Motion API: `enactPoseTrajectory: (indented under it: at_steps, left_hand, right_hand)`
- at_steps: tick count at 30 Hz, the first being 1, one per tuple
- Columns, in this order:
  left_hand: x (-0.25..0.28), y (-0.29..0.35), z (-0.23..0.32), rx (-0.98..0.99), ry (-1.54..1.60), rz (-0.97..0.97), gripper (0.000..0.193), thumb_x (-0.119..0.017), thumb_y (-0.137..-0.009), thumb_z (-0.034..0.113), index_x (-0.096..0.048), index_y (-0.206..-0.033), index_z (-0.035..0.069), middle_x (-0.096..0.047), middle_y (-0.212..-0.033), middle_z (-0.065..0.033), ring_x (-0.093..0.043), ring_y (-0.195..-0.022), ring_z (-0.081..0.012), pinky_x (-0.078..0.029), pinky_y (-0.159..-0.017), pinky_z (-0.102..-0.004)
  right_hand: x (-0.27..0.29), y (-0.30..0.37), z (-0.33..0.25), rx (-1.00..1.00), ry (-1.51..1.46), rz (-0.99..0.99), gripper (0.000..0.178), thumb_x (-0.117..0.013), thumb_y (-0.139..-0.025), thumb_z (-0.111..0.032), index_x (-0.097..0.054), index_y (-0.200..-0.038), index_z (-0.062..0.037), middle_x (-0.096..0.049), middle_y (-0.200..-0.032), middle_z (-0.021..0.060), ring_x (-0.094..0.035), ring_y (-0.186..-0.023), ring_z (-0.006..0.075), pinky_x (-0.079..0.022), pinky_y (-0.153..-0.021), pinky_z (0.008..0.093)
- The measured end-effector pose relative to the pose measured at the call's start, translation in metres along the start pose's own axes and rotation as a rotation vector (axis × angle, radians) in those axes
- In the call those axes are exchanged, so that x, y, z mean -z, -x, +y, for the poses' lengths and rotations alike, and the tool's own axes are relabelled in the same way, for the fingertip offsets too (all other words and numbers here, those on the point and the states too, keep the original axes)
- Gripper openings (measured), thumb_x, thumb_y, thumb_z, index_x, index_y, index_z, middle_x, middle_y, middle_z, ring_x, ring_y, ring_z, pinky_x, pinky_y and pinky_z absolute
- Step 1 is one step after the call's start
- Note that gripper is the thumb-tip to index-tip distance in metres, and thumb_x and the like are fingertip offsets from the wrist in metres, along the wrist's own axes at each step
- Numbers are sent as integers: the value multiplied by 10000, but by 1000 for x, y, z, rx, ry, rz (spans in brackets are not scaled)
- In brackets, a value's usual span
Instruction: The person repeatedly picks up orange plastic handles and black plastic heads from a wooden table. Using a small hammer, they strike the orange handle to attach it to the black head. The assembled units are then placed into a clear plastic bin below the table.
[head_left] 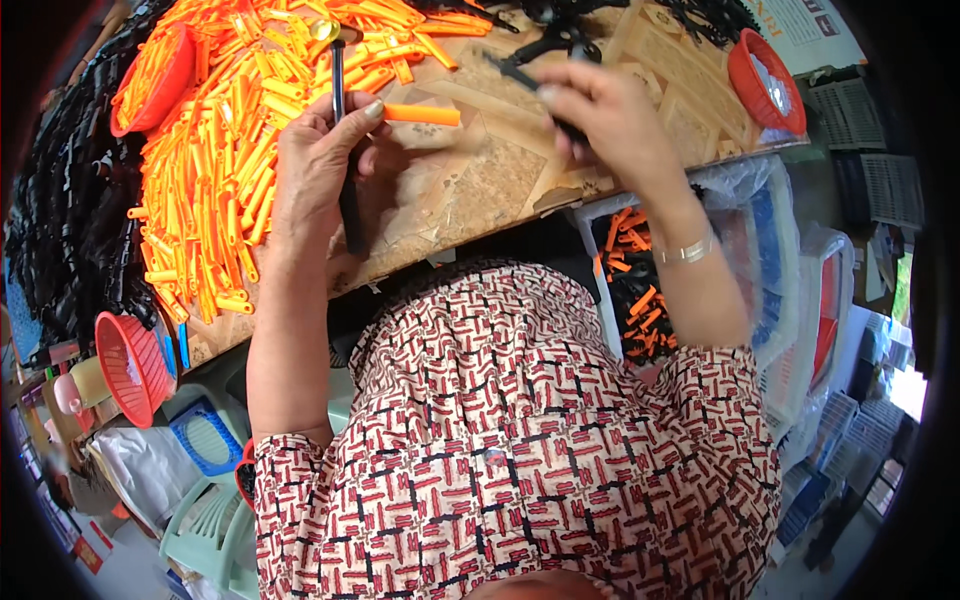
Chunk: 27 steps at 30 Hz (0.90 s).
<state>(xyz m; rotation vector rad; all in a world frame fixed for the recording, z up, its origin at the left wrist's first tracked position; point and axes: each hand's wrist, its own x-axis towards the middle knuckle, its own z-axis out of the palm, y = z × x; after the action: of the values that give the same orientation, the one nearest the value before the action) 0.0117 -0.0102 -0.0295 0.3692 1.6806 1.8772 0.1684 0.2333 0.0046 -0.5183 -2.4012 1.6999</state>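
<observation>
My left hand [325, 165] is closed, pinching an orange plastic handle-like piece [422, 115] between thumb and fingers above the table. A dark rod [338, 75] with a brass-coloured knob [324, 31] runs up beside these fingers. I cannot tell whether the hand grips it. To the right, my right hand [600, 115] is raised over the table with its fingers curled round a slim black plastic piece [515, 72], slightly blurred. A large heap of orange handle pieces [215, 190] spreads beside and beyond my left hand.
The wood-patterned table [490, 180] carries black parts [560, 35] at the far side and a dark heap [75, 230] at the left. Red baskets [765, 85] stand at the table's edges. By my right forearm, an open bin [640, 290] holds orange and black pieces. A pale green chair [215, 530] stands lower left.
</observation>
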Motion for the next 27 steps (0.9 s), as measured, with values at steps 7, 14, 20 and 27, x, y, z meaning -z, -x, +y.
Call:
enactPoseTrajectory:
  at_steps: [7,14,20,27]
  left_hand:
    - [-27,7,3,97,-168,-262,169,-731,-947,174,-676,-1018,31,-676,-806,-23,-537,-575,-31,-394,-487,-174]
    - [-51,7,1,123,-385,-298,186,-736,-944,209,-675,-1005,45,-665,-765,3,-523,-548,-24,-371,-489,-179]
    - [-10,10,8,108,-264,-123,141,-715,-954,177,-667,-990,50,-647,-777,15,-491,-518,-34,-358,-484,-189]
    - [10,27,8,108,-170,-19,135,-701,-959,155,-666,-1014,37,-640,-786,8,-505,-521,-39,-355,-472,-180]
  right_hand:
    - [-27,105,32,-456,-308,45,177,-661,-985,-145,-693,-1102,-16,-681,-742,24,-596,-524,60,-442,-452,193]
    - [-39,110,43,-460,-373,52,173,-646,-997,-180,-724,-1037,-30,-684,-730,15,-603,-508,50,-390,-442,158]
    - [-26,92,43,-167,-293,279,159,-689,-960,-89,-745,-1056,25,-695,-750,30,-627,-619,57,-507,-549,201]
    - [-22,38,33,152,166,414,190,-711,-924,-78,-748,-1093,1,-743,-825,92,-675,-724,125,-516,-659,286]
